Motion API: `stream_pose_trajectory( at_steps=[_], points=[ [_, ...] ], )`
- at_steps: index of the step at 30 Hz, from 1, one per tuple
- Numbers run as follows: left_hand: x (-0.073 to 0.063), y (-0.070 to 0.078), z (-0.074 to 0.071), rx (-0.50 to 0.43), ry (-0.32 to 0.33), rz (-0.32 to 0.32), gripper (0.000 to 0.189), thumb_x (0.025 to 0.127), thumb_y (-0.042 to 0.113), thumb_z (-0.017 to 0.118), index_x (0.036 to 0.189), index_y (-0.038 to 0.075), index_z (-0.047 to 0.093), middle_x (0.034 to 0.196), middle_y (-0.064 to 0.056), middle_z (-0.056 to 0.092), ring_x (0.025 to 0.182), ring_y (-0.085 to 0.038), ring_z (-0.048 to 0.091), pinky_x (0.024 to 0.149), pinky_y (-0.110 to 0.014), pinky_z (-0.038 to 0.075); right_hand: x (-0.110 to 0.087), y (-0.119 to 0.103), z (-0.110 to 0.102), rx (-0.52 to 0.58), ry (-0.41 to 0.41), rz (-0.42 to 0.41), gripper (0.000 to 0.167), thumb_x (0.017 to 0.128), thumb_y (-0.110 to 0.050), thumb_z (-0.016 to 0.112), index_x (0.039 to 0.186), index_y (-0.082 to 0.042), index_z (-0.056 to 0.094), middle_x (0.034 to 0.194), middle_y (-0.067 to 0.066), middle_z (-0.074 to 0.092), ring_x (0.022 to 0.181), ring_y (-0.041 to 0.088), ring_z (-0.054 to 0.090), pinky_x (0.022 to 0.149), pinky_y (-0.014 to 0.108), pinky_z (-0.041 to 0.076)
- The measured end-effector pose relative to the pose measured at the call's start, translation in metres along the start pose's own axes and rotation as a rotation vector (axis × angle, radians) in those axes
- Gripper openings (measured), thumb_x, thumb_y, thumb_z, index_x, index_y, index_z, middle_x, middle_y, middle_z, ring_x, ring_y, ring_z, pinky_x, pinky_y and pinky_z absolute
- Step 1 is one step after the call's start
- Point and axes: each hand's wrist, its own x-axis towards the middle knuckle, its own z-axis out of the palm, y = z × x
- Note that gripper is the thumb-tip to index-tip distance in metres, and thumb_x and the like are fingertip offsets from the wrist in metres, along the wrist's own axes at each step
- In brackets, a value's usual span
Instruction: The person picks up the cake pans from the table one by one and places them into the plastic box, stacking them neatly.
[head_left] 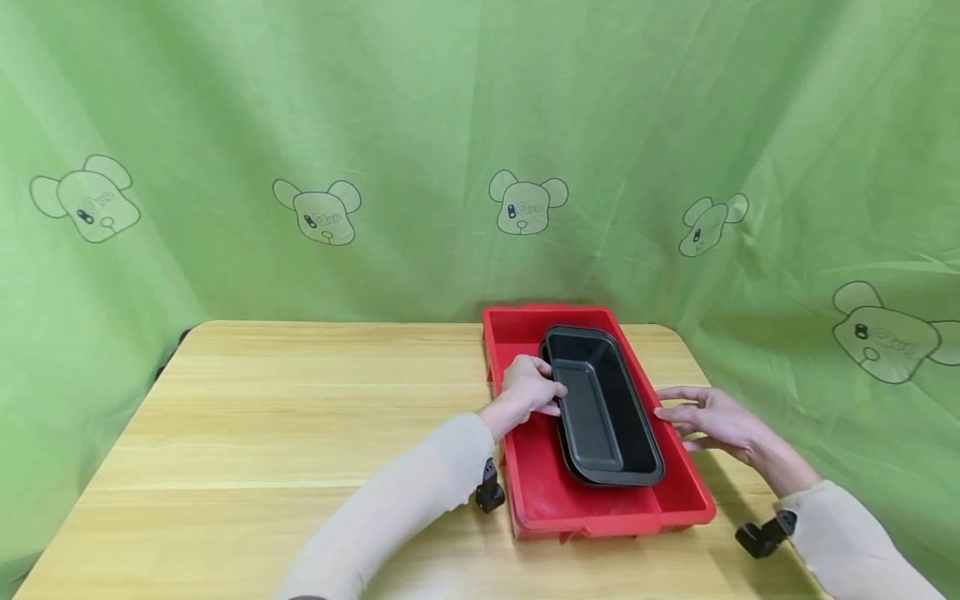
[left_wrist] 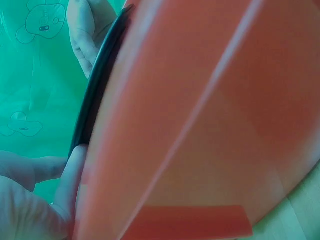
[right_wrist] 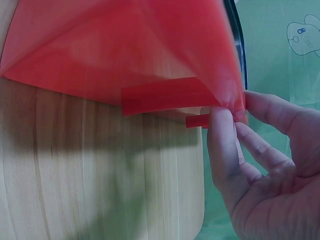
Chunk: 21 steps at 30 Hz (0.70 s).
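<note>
A dark grey loaf pan [head_left: 592,417] lies at a slant in a red plastic tray [head_left: 536,504]. A second dark edge shows just under its left side, perhaps another pan. My left hand [head_left: 528,386] pinches the pan's left rim, thumb on the inner side. In the left wrist view, the thumb and a finger of that hand [left_wrist: 37,195] meet at the dark rim [left_wrist: 92,97]. At the tray's right edge, my right hand [head_left: 716,423] has its fingertips on the rim. The right wrist view shows this hand [right_wrist: 272,165] with thumb and fingers on either side of the red rim.
The tray stands on a light wooden table [head_left: 300,400], towards its right side. A green curtain [head_left: 420,125] with bear-head drawings hangs behind and on both sides. The tray's far end lies close to the curtain.
</note>
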Motion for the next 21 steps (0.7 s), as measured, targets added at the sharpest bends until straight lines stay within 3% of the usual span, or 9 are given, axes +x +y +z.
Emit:
stream_pose_trajectory(
  at_steps=[8,21],
  points=[
    [-0.0024,-0.0004,0.001,-0.007,-0.005,0.009,0.044,0.087,-0.004,0.081,0.128,-0.005,0.065,0.1,-0.021,0.078,0.077,-0.038,0.08,0.056,-0.032,0.067,-0.0007,0.0012,0.001,0.001,-0.003,-0.005,0.067,0.104,-0.027,0.066,0.155,0.006,0.039,0.099,-0.005,0.081,0.087,0.016,0.077,0.072,0.033,0.068],
    [-0.0068,-0.0003,-0.0063,-0.031,-0.022,0.012,0.04,0.088,-0.002,0.081,0.126,-0.002,0.067,0.096,-0.022,0.079,0.082,-0.039,0.081,0.07,-0.039,0.069,0.0,0.0011,0.0006,0.001,0.01,-0.002,0.066,0.103,-0.026,0.067,0.155,0.006,0.04,0.098,-0.005,0.08,0.086,0.015,0.076,0.072,0.033,0.068]
  ],
)
